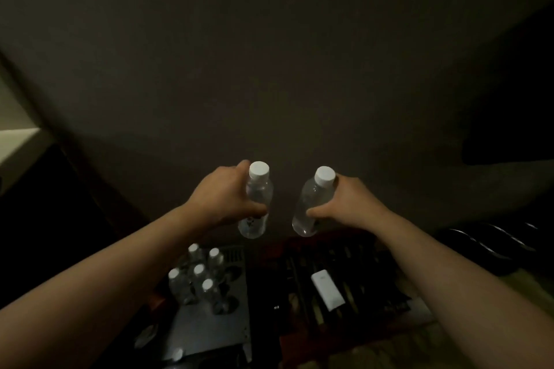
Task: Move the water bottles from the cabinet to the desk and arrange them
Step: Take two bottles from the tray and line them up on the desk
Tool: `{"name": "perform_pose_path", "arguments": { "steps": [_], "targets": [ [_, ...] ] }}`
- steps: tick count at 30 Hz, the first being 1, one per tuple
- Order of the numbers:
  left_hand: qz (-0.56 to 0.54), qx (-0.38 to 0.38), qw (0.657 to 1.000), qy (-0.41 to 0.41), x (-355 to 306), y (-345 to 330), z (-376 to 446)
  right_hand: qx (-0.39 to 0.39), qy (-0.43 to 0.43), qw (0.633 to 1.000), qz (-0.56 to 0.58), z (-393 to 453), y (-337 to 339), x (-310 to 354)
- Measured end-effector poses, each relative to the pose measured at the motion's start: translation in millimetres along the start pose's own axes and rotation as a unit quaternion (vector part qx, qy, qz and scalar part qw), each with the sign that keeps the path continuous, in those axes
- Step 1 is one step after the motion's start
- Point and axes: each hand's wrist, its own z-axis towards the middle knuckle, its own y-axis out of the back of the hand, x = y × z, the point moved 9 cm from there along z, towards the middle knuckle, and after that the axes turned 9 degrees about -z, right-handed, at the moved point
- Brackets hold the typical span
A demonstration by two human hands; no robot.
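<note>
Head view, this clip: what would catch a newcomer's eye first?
Two clear water bottles with white caps, held up side by side mid-frame against a dark wall: the left hand grips one bottle, the right hand grips the other bottle. Below left, a cluster of five more bottles stands on a grey surface; a white rectangular object lies lower right.

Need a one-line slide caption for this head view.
Left hand and right hand each hold a white-capped bottle above five standing bottles in dim light.
</note>
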Motion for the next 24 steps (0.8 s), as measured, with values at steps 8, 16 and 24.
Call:
{"name": "perform_pose_path", "arguments": {
  "steps": [8, 16, 24],
  "targets": [
    [-0.041, 0.053, 0.991, -0.114, -198, -66, 4, -0.07, -0.063, 0.996, -0.003, -119, 126, -108],
    [-0.11, 0.111, 0.965, -0.21, -402, -172, -22, -0.16, -0.13, 0.977, -0.045, -262, 242, -249],
    [-0.127, 0.156, 0.926, -0.318, -588, -268, -32, -0.214, -0.193, 0.956, -0.05, -372, 329, -374]
  ]
}}
